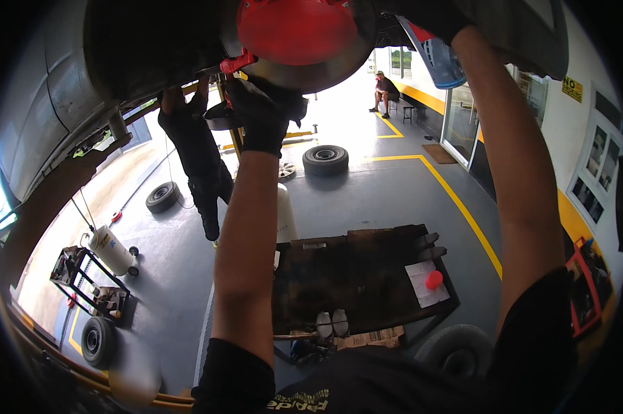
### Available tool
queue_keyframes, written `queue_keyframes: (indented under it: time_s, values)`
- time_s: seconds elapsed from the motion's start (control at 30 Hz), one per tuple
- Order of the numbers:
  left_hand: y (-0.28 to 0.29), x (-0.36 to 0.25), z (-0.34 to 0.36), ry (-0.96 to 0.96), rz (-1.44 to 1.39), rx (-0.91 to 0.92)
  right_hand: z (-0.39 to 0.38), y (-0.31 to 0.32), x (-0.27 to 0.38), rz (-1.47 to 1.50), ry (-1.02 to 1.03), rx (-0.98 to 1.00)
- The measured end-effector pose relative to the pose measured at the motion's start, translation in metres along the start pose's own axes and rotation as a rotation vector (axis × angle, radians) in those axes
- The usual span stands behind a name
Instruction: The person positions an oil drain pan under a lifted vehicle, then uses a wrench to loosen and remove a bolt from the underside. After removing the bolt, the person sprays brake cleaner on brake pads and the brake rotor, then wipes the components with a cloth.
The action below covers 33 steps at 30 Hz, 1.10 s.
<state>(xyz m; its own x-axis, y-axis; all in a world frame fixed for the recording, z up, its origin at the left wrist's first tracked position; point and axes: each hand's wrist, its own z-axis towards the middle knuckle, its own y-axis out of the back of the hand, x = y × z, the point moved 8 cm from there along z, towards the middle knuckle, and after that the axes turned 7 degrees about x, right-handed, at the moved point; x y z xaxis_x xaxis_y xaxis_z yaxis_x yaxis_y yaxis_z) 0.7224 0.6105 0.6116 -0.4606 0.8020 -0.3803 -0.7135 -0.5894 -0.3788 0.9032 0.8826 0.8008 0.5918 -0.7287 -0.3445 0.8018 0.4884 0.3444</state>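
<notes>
Overhead hangs a wheel hub with a round metal brake disc (325, 79) and a blurred red centre (294, 31). My left hand (260, 114), in a black glove, is raised to the disc's lower left edge, beside a red bracket-like part (238, 62). Its fingers look curled around something dark that I cannot make out. Higher up, to the right of the disc, is my right hand (432, 17), also black-gloved; its fingers are lost in shadow at the upper edge. A translucent blue container (441, 65) with some red on it shows just below that hand; whether I hold it is unclear.
Below stands a dark worktable (339, 283) bearing a red-capped item (433, 279) on paper. Tyres (325, 160) lie on the grey floor. At left, a co-worker (198, 152) reaches up under the vehicle, near a cart (91, 276) and white tank (111, 250). Another person (385, 93) sits far back.
</notes>
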Motion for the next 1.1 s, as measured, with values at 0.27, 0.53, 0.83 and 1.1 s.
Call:
queue_keyframes:
  time_s: [0.27, 0.53, 0.83, 1.1]
  values:
    - [0.0, 0.006, 0.002, 0.064, -0.101, 0.082, -0.166, -0.108, 0.031, 0.253, -0.477, 0.001]
    - [-0.001, 0.003, -0.006, -0.082, -0.08, 0.158, -0.146, -0.177, 0.119, 0.448, -0.41, -0.266]
    - [-0.008, 0.004, 0.01, 0.142, -0.195, 0.522, -0.164, -0.068, -0.003, 0.129, -0.509, -0.157]
    - [0.011, 0.002, -0.001, 0.048, 0.06, 0.114, 0.004, 0.017, -0.002, -0.15, -0.048, -0.295]
